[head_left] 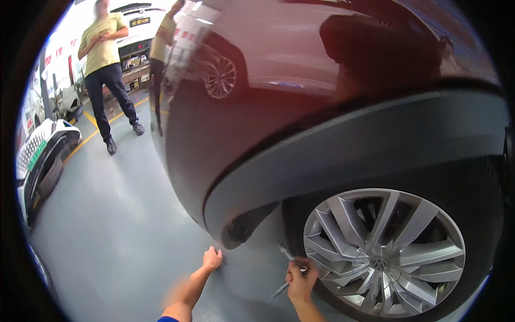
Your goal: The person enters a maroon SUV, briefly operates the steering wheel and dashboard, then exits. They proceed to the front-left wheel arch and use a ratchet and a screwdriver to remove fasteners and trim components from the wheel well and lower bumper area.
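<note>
My right hand (300, 279) is closed around a metal ratchet wrench (284, 250), beside the tyre's left edge. One silvery end sticks out above the fist and a thin rod shows below it; the fingers hide the middle. My left hand (213, 258) is closed just below the lower corner of the car's dark plastic bumper trim (220, 220). Whatever it may hold is hidden by the fingers. Both hands are low, over the grey floor. At the right stands the car's wheel (380, 252) with its silver multi-spoke rim, under the black arch trim (348, 129).
The dark red car body (257, 118) fills the upper middle and reflects the surroundings. A person (104, 51) in a yellow shirt stands at the far left. Detached bumper parts (45, 155) lie along the left edge of the grey floor (118, 225). Behind is a white car (131, 24).
</note>
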`<state>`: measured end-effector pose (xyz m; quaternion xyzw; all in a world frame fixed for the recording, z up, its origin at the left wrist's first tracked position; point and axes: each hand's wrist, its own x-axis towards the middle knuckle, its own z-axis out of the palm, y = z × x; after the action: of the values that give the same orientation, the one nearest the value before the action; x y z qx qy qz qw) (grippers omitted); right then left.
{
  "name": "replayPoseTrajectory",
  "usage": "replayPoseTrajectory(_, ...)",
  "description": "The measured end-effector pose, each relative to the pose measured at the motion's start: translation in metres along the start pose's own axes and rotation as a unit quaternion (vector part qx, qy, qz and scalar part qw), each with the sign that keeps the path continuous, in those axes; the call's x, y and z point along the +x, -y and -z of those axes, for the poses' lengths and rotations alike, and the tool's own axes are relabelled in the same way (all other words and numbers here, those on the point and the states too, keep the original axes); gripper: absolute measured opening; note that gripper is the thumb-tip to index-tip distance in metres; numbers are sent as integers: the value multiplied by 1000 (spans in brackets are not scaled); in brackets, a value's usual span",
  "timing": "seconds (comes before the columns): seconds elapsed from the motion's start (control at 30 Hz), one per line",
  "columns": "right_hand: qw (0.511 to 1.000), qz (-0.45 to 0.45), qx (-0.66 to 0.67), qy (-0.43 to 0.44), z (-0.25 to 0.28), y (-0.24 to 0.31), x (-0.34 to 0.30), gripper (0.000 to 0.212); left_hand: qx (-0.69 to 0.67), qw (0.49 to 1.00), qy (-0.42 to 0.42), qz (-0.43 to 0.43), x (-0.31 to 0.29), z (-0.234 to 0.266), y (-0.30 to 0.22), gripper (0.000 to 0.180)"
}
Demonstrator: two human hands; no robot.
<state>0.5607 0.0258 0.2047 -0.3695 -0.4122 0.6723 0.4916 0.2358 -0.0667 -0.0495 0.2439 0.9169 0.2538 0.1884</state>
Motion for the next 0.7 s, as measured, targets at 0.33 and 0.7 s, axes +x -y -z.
replayPoseTrajectory(0.33, 938, 108, 216, 249, -53, 176, 6, 34, -487, 801, 330, 108, -189, 199, -174, 7)
replayPoseTrajectory(0.7, 890, 134, 298, 318, -75, 235, 13, 22, -595, 728, 71, -333, -313, 292, -435, 39)
